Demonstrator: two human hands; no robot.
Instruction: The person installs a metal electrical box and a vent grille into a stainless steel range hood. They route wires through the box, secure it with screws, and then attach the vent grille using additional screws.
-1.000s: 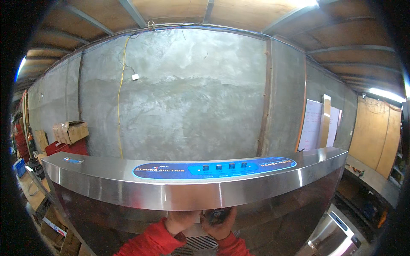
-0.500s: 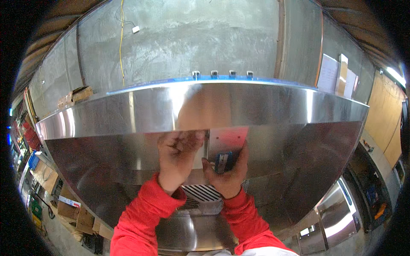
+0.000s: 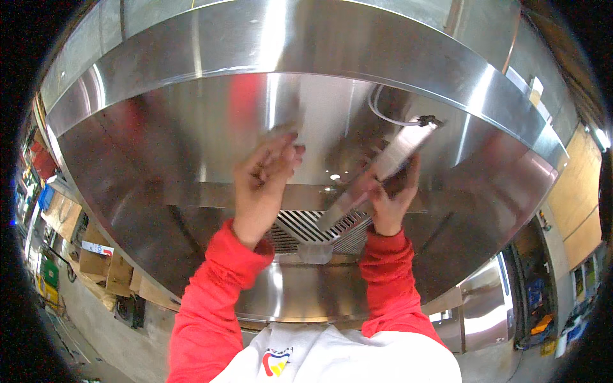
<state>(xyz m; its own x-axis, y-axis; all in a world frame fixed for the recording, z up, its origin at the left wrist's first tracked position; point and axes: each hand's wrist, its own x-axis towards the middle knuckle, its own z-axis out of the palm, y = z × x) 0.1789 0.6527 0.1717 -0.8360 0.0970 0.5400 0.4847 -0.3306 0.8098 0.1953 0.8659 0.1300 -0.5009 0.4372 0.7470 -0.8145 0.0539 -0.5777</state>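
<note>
My right hand grips a long, flat metal panel, seen nearly edge-on and slanting from upper right to lower left. A pale cable loops between the panel's upper end and the underside of a stainless-steel hood. To the left, my left hand is raised beneath the hood, empty, its fingers loosely bent and apart. Motion blurs its fingertips. Below the panel's lower end, a slatted baffle filter shows, with a small translucent cup beside it. The panel's other face is hidden.
The hood's curved front rim spans the view overhead. Cardboard boxes lie on the floor at left. At right are a shiny steel unit and a dark open case holding tools. A grey wall rises behind.
My right hand has moved right and the panel has turned from face-on to edge-on, exposing its cable. My left hand is apart from it. The view has tilted, showing more of the hood's underside.
</note>
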